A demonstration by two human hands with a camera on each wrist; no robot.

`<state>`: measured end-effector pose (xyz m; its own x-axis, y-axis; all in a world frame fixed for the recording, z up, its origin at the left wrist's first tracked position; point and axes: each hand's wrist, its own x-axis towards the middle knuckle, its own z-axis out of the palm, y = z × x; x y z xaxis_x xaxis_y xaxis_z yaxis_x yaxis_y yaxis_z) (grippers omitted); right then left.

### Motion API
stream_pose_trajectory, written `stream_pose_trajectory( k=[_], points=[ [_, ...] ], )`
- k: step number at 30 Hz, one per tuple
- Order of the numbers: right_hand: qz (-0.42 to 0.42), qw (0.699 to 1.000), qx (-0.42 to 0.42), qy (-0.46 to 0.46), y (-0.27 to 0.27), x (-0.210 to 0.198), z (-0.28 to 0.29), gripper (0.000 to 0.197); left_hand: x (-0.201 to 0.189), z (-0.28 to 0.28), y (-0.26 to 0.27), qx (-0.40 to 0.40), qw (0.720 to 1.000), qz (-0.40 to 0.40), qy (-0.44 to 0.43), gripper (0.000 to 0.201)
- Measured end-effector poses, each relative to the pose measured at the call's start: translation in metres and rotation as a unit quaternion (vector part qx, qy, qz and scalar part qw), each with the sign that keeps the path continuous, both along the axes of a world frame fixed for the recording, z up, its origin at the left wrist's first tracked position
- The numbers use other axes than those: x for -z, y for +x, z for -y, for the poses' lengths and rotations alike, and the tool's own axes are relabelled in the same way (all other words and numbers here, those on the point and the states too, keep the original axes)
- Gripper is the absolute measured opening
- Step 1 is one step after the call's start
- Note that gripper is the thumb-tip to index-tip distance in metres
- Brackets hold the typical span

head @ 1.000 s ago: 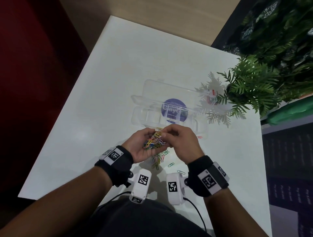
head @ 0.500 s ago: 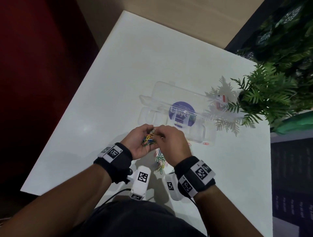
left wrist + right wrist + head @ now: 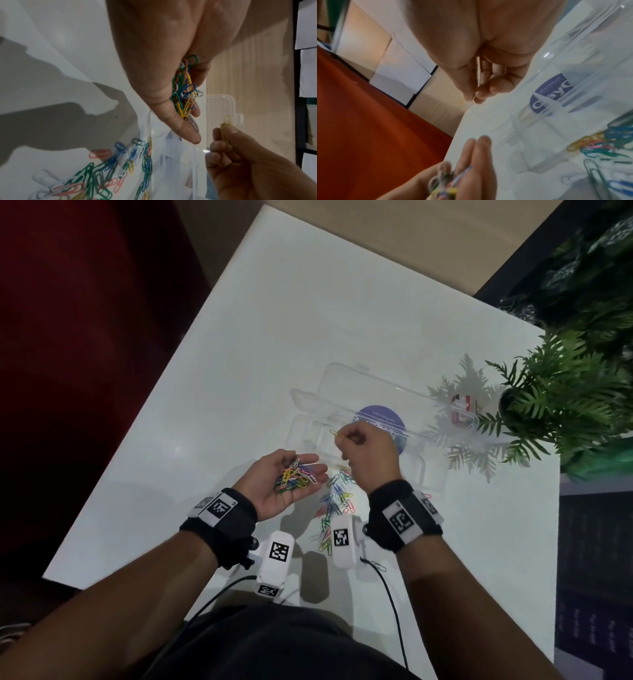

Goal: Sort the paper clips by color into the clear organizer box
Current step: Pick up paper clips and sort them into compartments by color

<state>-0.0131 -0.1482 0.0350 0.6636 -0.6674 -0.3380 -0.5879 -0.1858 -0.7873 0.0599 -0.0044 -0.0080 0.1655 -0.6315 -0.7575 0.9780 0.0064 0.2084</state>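
the right hand (image 3: 368, 450) has left the cupped left hand (image 3: 284, 481), pinching a yellow clip (image 3: 334, 433) above the organizer box (image 3: 435, 474) at 12 o'clock; the handful of clips (image 3: 296, 477) and the table pile (image 3: 337, 505) remain unsorted.

White table (image 3: 308, 320): clear organizer box (image 3: 342, 419) open at centre, loose paper clips (image 3: 334, 508) just near side of it, potted fern (image 3: 561, 402) at right edge.

Far side of table (image 3: 308, 302): bare white surface, wide room left for a hand.
Left of organizer box (image 3: 342, 440): bare tabletop too.
Right end of box: crowded by the potted fern (image 3: 561, 405), fronds hung over it.
Near edge: ground taken up by loose paper clips (image 3: 334, 505).
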Motion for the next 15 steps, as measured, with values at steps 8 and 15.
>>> stream_pose_trajectory(
  k=[8,15],
  points=[
    [-0.085,0.996,0.005,0.025,0.029,0.039,0.014,0.015,0.003,-0.008,0.005,-0.029,0.999,-0.002,0.013,0.035],
    [-0.208,0.962,-0.101,-0.145,-0.008,0.034,0.019,0.037,0.001,-0.012,0.009,-0.045,0.999,0.001,0.015,0.035]
  ],
)
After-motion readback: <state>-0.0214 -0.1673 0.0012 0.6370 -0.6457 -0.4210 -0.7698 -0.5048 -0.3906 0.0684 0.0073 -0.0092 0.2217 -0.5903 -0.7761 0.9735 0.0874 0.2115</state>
